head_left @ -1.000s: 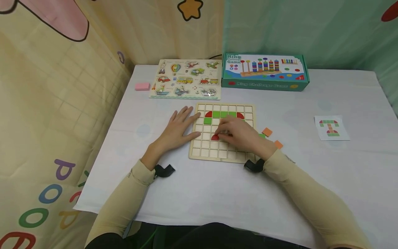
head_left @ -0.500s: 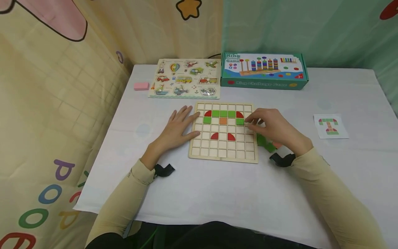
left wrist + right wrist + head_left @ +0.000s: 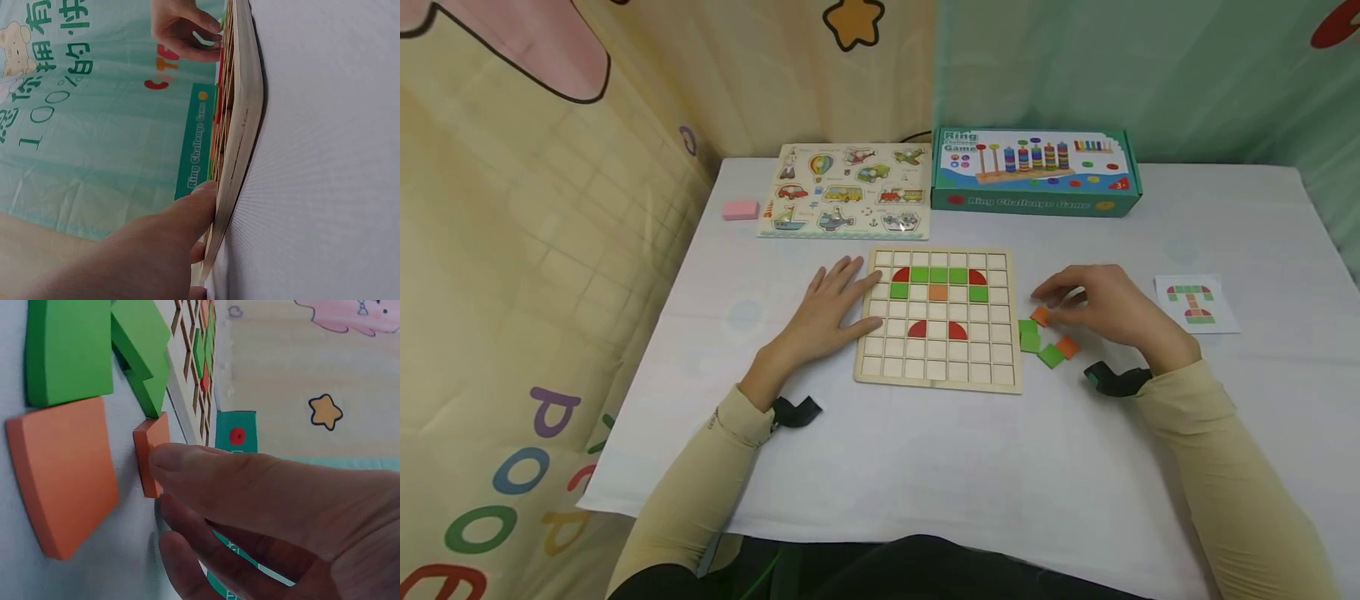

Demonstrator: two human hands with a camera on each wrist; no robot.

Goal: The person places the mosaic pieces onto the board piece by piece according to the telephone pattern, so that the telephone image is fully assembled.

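On the white desk, far left, a pink block lies beside a puzzle board printed with vehicles. The left hand is spread, fingers extended, its thumb resting on the left edge of the grid board. Seated in the grid board are red quarter-round tiles, green square tiles and one orange square tile. Behind it, to the right, stands a green game box. Just right of the grid board lie loose green tiles and a spare orange tile. The right hand has its thumb against a loose orange tile, fingers bent; whether the tile is gripped cannot be determined. Farther right lies a pattern card
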